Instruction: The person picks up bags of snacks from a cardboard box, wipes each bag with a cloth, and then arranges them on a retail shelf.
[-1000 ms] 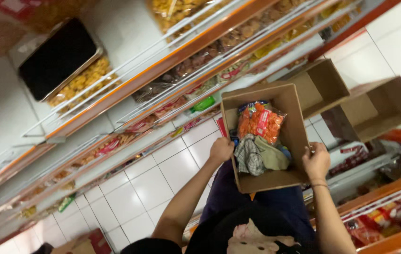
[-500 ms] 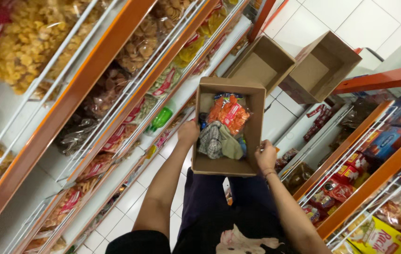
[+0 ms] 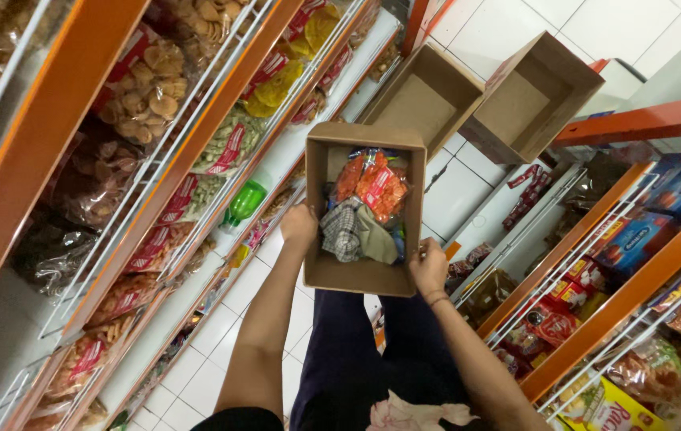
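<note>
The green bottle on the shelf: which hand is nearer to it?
Left. The left hand grips the cardboard box on the side facing the green bottle. The right hand holds the box's opposite side, farther away.

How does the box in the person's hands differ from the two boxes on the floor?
The held box contains orange snack packs and a cloth; the floor boxes are empty. The held box is gripped by the left hand and right hand; the floor boxes sit untouched. All are brown open cardboard.
</note>
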